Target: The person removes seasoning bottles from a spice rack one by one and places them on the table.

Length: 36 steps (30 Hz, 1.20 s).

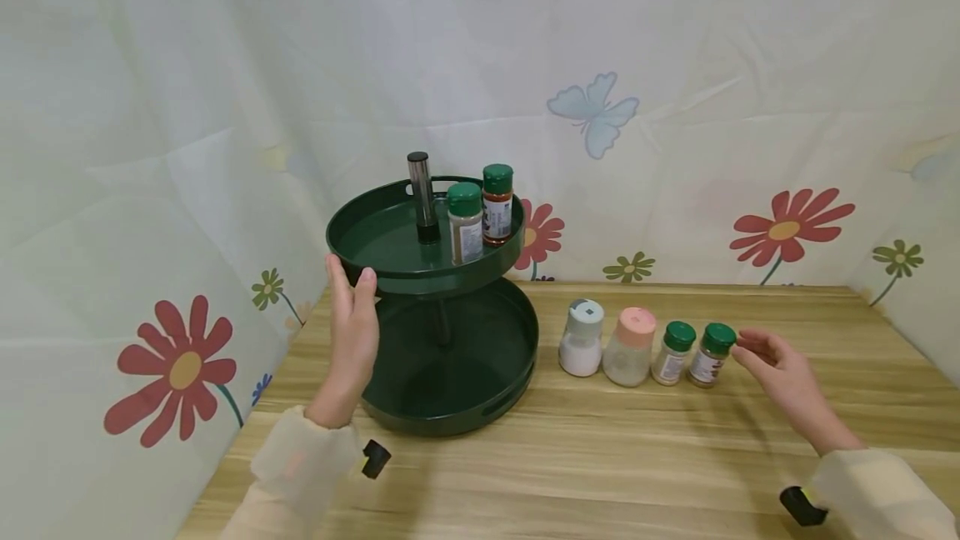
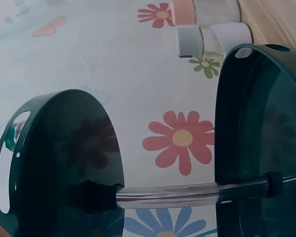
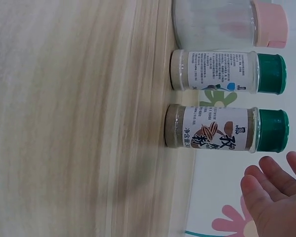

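A dark green two-tier round rack (image 1: 442,417) stands on the wooden table. My left hand (image 1: 352,340) touches the near left side of its upper tray (image 1: 375,240), fingers extended along the outer wall. Two green-capped spice jars, one with tan powder (image 1: 466,227) and one with red contents (image 1: 497,207), stand on that tray. Beside the rightmost jar on the table, a green-capped one with brown powder (image 3: 214,128), my right hand (image 1: 783,377) holds nothing. In the right wrist view its relaxed fingers (image 3: 254,190) are just short of the green cap.
Left of that jar, in a row, stand another green-capped jar (image 1: 672,354), a pink-capped shaker (image 1: 628,352) and a grey-capped shaker (image 1: 582,340) with white contents. A metal post (image 1: 422,190) rises through the upper tray. Behind hangs a flowered curtain (image 1: 675,215).
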Available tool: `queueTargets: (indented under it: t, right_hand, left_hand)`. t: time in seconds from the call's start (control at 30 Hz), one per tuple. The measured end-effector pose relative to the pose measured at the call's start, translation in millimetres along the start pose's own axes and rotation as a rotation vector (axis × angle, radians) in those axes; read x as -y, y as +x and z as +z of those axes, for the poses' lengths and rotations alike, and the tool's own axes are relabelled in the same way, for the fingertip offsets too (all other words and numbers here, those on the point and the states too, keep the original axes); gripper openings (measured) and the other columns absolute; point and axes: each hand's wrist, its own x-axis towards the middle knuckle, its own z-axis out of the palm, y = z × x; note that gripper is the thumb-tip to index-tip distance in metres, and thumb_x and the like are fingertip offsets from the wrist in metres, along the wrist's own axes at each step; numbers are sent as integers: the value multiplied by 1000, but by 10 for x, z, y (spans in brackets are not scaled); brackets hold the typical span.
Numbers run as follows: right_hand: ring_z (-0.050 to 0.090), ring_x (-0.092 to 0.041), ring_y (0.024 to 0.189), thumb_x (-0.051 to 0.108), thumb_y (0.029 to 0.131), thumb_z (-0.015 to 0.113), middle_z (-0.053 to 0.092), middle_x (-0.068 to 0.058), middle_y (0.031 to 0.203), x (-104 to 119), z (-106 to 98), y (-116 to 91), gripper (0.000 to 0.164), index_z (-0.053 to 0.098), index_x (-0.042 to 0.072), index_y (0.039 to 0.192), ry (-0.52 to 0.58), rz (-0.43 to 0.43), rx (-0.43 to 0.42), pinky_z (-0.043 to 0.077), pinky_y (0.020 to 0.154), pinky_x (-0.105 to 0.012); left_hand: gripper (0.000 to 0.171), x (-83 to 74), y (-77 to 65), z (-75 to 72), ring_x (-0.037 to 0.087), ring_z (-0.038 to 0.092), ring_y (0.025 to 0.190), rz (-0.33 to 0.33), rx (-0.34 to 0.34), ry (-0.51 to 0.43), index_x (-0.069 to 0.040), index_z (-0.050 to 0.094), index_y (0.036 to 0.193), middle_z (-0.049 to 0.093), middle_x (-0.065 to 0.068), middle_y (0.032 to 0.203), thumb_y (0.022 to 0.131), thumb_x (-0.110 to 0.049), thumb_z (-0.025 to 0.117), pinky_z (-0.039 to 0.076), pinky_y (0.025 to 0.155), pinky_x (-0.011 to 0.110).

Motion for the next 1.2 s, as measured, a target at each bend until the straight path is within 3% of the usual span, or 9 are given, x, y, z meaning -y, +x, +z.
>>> queueTargets:
  t: [0.3, 0.43, 0.63, 0.77, 0.83, 0.9, 1.13, 1.2]
  right_hand:
    - [33, 18, 87, 30, 95, 43, 42, -33, 123, 47, -16, 8, 54, 34, -11, 129, -4, -4, 4, 37, 65, -7]
    - [43, 0, 95, 32, 95, 43, 42, -33, 123, 75, -20, 3, 55, 33, -10, 129, -10, 2, 14, 38, 66, -9]
    - [44, -3, 95, 33, 95, 42, 42, -32, 123, 94, -41, 2, 56, 33, -10, 130, -8, 11, 15, 38, 65, -9]
    - [45, -33, 102, 33, 94, 42, 43, -32, 123, 116, -49, 7, 56, 33, -10, 129, -16, 9, 11, 38, 65, -10]
    - [42, -39, 104, 33, 95, 42, 43, -32, 122, 122, -51, 14, 56, 33, -10, 129, -16, 5, 9, 38, 65, -10]
    - [43, -37, 103, 32, 95, 42, 43, -32, 122, 122, -55, 23, 55, 34, -10, 129, -23, 0, 5, 38, 65, -10]
    - [43, -7, 95, 31, 94, 43, 43, -31, 122, 134, -47, 52, 54, 35, -11, 127, -22, -17, -11, 36, 65, -7]
    - [44, -11, 96, 31, 94, 43, 42, -32, 122, 145, -42, 60, 53, 36, -11, 127, -18, -20, -23, 37, 65, -7]
  left_hand:
    - [68, -14, 67, -13, 7, -9, 133, -15, -28, 4, -17, -9, 143, -12, -1, 150, 96, -41, 33, -1, 111, 36]
    - [68, -16, 94, -26, 7, -9, 133, -30, -40, 16, -17, -9, 143, -12, -1, 151, 96, -41, 32, 0, 111, 35]
    - [68, -21, 129, -37, 6, -9, 133, -38, -44, 13, -19, -10, 143, -12, -3, 150, 95, -43, 32, 0, 111, 36]
    - [69, -20, 158, -36, 6, -9, 133, -47, -51, 1, -19, -10, 143, -12, -3, 150, 95, -44, 33, 0, 111, 36]
    - [70, -15, 173, -36, 7, -9, 133, -57, -56, -3, -19, -10, 143, -12, -3, 150, 94, -45, 33, 0, 111, 35]
    - [71, -10, 186, -36, 7, -9, 133, -66, -60, -6, -18, -10, 143, -12, -3, 151, 94, -46, 34, 0, 111, 35]
    - [76, 11, 233, -26, 8, -7, 134, -67, -75, -23, -16, -10, 143, -10, -1, 151, 93, -46, 38, 1, 111, 35]
    - [77, 16, 249, -19, 8, -7, 134, -69, -81, -31, -15, -9, 143, -10, -1, 151, 92, -46, 39, 1, 111, 34]
